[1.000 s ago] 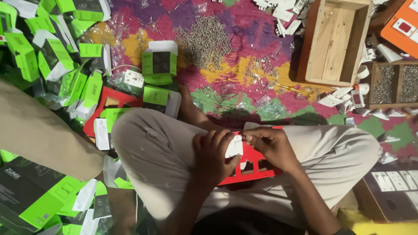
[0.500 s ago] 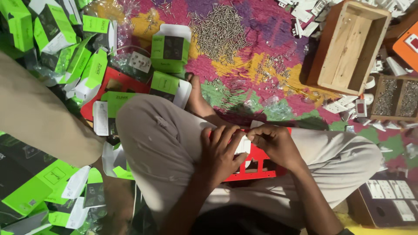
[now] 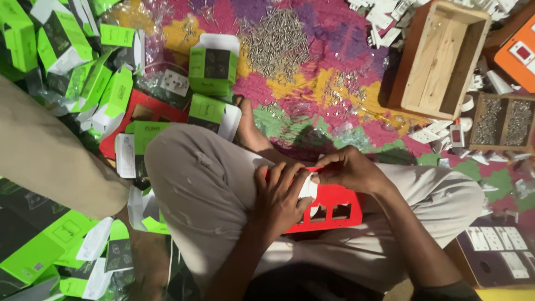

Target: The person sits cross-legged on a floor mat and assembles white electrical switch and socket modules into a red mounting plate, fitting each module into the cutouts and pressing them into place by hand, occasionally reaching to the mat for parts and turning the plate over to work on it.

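Observation:
I sit cross-legged in pale trousers on a bright patterned mat. A red plastic frame with rectangular cut-outs rests on my lap. My left hand lies over its left part, fingers curled around a small white part. My right hand pinches the same white part from the upper right. Both hands meet over the frame's top edge.
A heap of small metal screws lies on the mat ahead. Green and white boxes are piled at left. An open wooden box stands at the upper right, a compartment tray of screws beside it, white switch plates at lower right.
My hands stay together on the white part over the red frame. The view has shifted slightly, so the mat and boxes sit lower in the picture.

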Demonstrator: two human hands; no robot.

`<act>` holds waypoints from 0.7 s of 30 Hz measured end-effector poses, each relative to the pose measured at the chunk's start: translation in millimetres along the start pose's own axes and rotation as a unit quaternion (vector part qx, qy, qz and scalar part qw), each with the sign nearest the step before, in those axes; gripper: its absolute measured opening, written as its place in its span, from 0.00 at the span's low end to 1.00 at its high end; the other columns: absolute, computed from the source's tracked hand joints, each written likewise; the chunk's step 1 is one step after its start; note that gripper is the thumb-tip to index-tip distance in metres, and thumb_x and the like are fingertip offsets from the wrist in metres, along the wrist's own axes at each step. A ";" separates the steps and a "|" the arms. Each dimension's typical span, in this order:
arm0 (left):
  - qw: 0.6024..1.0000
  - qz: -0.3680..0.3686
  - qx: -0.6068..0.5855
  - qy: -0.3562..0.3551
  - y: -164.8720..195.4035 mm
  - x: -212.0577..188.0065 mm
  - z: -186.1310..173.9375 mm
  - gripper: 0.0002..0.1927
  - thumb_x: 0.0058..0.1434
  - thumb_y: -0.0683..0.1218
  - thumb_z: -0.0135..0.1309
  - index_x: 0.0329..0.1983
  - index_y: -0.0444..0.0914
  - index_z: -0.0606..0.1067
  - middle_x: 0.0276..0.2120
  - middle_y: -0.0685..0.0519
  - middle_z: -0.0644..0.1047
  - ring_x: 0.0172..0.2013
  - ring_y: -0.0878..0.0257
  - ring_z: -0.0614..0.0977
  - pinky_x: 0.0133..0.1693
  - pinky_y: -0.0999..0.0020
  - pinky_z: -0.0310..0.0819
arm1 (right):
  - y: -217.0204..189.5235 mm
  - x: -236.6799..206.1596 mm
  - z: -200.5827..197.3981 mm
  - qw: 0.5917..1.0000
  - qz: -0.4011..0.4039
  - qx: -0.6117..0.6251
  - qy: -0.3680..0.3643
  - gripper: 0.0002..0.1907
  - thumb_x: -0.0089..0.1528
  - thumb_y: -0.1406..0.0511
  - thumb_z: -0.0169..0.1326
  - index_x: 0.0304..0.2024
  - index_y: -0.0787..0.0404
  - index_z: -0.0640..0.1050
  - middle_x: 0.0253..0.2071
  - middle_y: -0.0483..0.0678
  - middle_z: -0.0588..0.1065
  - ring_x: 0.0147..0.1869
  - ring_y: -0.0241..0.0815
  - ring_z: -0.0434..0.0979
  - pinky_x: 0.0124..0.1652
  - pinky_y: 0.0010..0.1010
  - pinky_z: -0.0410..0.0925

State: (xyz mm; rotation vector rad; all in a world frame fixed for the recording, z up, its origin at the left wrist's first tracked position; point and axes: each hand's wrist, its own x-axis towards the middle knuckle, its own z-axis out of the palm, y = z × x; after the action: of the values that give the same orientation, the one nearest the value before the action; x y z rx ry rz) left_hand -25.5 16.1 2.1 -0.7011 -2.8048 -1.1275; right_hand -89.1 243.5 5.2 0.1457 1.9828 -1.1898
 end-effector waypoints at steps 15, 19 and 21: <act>1.000 0.006 -0.007 -0.007 0.9 -1.9 1.9 0.30 0.50 0.53 0.66 0.55 0.39 0.73 0.56 0.51 0.72 0.57 0.52 0.70 0.58 0.40 0.54 | 18.7 3.8 0.3 0.996 -0.064 0.025 -0.061 0.10 0.55 0.66 0.68 0.38 0.63 0.87 0.30 0.42 0.83 0.33 0.29 0.77 0.36 0.25 0.73; 1.000 0.016 0.004 -0.001 0.1 -2.0 4.6 0.30 0.51 0.52 0.66 0.56 0.39 0.73 0.56 0.51 0.72 0.58 0.52 0.70 0.59 0.40 0.54 | 21.7 2.5 1.5 0.999 -0.028 0.030 -0.025 0.11 0.53 0.67 0.69 0.38 0.65 0.87 0.30 0.42 0.84 0.33 0.29 0.78 0.34 0.25 0.73; 1.000 0.017 -0.004 0.002 -1.2 -0.8 5.8 0.31 0.48 0.52 0.66 0.55 0.39 0.74 0.56 0.51 0.73 0.58 0.51 0.71 0.58 0.41 0.54 | 20.7 1.5 2.7 0.996 -0.085 -0.037 -0.013 0.12 0.54 0.65 0.69 0.39 0.64 0.87 0.29 0.43 0.83 0.31 0.30 0.76 0.33 0.25 0.71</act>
State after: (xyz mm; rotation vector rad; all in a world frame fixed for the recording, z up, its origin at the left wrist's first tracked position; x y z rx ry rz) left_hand -24.5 18.9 -3.0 -0.7429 -2.7751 -1.1341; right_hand -78.9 252.3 -10.7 -0.0781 2.0448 -1.2167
